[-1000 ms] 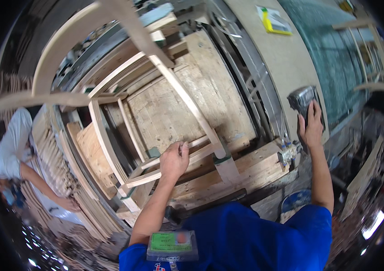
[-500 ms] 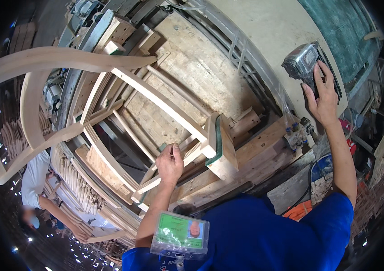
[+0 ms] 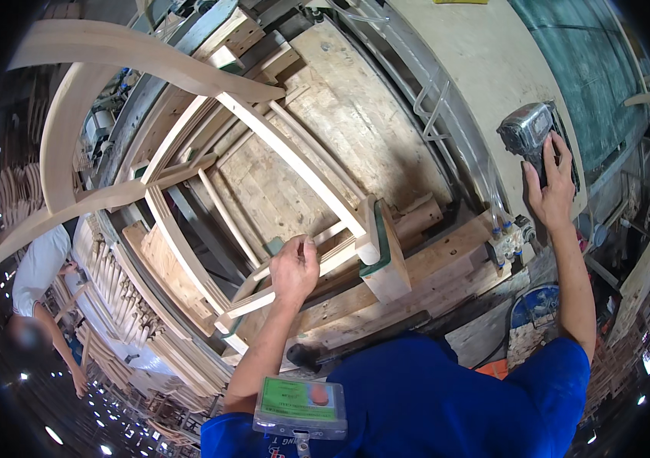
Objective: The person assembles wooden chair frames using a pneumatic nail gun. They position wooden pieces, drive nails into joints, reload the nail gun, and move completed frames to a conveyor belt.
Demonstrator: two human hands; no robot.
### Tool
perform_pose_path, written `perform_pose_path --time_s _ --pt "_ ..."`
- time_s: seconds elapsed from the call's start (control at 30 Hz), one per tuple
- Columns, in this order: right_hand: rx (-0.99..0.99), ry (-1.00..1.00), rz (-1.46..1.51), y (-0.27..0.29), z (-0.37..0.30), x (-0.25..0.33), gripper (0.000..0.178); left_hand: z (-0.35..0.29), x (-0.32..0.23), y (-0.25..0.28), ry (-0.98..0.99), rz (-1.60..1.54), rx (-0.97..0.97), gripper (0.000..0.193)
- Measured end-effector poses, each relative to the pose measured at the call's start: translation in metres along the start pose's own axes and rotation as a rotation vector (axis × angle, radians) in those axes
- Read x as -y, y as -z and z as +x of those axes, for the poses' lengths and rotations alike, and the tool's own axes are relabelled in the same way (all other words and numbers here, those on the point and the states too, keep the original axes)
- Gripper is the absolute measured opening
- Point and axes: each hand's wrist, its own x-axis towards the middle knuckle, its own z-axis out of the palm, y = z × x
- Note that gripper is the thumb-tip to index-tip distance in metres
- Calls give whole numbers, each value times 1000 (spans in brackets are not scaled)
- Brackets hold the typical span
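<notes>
A pale wooden chair frame [image 3: 294, 164] with long curved legs lies tilted across a wooden clamping bench. My left hand [image 3: 294, 271] is over its near rail, fingers curled and thumb pressed to the fingertips; what they hold, if anything, is too small to make out. Out to the right, my right hand [image 3: 554, 187] has its fingers round the dark grip of a black and silver nail gun [image 3: 527, 126], which lies on a beige board [image 3: 478, 46]. Against the frame's near right corner stands a wooden block [image 3: 388, 263] faced with green padding.
Clear air hoses [image 3: 432, 107] run along the bench's far right side, down to fittings [image 3: 507, 238]. A green surface [image 3: 581, 69] lies beyond the board. At left, a co-worker [image 3: 42, 267] stands by stacked wooden parts [image 3: 115, 294].
The whole view has shifted a little. My hands keep nearly the same places by the frame and the nail gun. The co-worker's hand has come away from a curved wooden piece.
</notes>
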Motion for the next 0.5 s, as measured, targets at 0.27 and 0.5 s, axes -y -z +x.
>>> perform_pose_path --time_s 0.27,0.5 --pt "23 8 -22 3 3 11 62 -3 3 7 49 -6 35 31" --pt "124 7 -118 -1 5 22 61 -3 14 14 7 -29 42 32"
